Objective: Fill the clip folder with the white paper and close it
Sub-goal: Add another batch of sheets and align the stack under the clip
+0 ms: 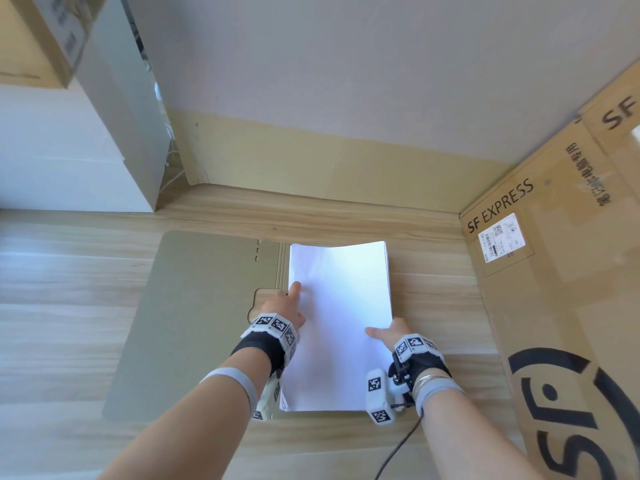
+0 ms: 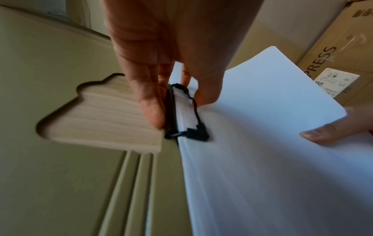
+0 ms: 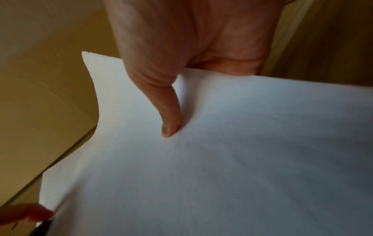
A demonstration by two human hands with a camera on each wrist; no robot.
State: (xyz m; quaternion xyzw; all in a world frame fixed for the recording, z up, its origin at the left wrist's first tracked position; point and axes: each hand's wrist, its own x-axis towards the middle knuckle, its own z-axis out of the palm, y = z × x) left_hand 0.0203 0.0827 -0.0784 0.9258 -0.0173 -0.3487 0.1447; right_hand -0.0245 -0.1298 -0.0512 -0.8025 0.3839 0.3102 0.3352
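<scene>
A: Starting at the worktop's left side, what lies there?

B: The open cover of the folder [image 1: 194,306], flat on the wood, with a shaped cutout near its spine. Just right of the cutout sits the black clip [image 2: 187,111], and the left hand [image 1: 289,306] has its grip closed around it: fingers on the spine side, thumb on the paper side.

A: And the paper?

B: The white paper [image 1: 339,323] is a stack lying on the folder's right half, toward the middle of the worktop, its left edge tucked at the clip. The right hand [image 1: 388,332] pinches the stack's right edge, thumb on top, remaining fingers hidden beneath.

A: How will that stack behave?

B: Probably floppy and slippery; its far edge already bows upward, and loose sheets could fan. Holding the long edge while the clip bites the spine edge seems wisest. The clip likely springs stiffly.

A: Further right?

B: A large cardboard box [image 1: 561,271] by the worktop's right edge.
</scene>
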